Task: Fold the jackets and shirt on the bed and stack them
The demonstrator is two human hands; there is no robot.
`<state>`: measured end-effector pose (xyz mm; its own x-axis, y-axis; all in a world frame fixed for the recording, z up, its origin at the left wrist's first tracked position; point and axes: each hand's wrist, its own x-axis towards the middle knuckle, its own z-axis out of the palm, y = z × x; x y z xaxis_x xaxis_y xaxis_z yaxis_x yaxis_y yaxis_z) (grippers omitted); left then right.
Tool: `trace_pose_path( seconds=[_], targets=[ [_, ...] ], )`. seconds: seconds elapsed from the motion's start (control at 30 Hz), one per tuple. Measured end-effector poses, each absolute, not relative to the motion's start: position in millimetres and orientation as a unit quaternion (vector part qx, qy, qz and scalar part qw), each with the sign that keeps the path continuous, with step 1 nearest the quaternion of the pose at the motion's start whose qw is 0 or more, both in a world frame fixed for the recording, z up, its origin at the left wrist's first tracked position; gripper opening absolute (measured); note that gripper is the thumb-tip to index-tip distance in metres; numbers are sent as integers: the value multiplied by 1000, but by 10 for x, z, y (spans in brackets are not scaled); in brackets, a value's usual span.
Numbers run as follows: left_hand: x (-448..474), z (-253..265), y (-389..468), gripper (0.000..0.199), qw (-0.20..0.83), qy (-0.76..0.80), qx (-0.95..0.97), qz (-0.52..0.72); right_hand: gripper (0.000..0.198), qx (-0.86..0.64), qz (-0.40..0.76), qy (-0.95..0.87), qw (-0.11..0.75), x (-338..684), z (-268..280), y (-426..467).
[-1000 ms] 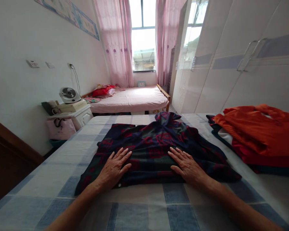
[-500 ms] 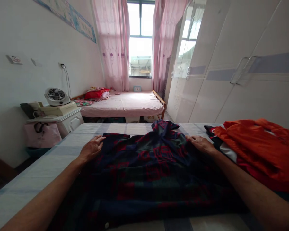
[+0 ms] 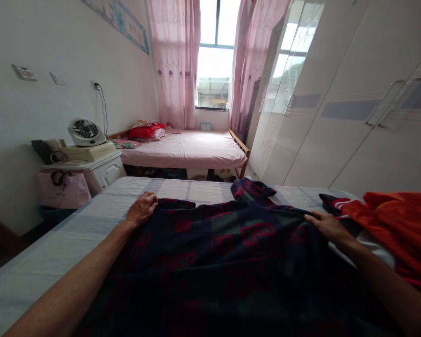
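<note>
A dark navy and green shirt (image 3: 214,243) with red square patterns is spread over the near bed, its collar (image 3: 252,188) pointing to the far side. At the shirt's upper left corner my left hand (image 3: 142,210) is closed, gripping the cloth. Across from it, my right hand (image 3: 329,227) pinches the upper right edge between thumb and fingers. The cloth between the hands lies in shallow folds. Its lower part runs out of the bottom of the view, in shadow.
On the right of the near bed (image 3: 73,234) lies a pile of orange clothes (image 3: 403,224). A pink-sheeted bed (image 3: 192,150) stands beneath the window. White wardrobes (image 3: 337,154) line the right side. At left, a fan (image 3: 86,132) sits above a white cabinet (image 3: 108,173).
My right hand has moved right along the shirt's edge and grips it there. The hands are farther apart, and the shirt lies wider and nearer. My left hand has closed more tightly.
</note>
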<state>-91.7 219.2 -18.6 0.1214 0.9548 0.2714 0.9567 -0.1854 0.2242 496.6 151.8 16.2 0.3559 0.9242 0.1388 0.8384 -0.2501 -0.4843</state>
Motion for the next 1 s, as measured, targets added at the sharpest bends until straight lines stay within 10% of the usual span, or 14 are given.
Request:
trace_pose_path(
  seconds=[0.43,0.8,1.0],
  targets=[
    [-837,33,2241,34,7,-699,-704,-124,42,-726,95,-681,6,4286,397,2272],
    [-972,100,2315,55,-78,-628,-765,-118,37,-756,23,-649,75,4106,168,2546],
    [-878,142,2308,29,-53,-636,-761,-117,26,-731,78,-674,68,4032,198,2599]
  ],
)
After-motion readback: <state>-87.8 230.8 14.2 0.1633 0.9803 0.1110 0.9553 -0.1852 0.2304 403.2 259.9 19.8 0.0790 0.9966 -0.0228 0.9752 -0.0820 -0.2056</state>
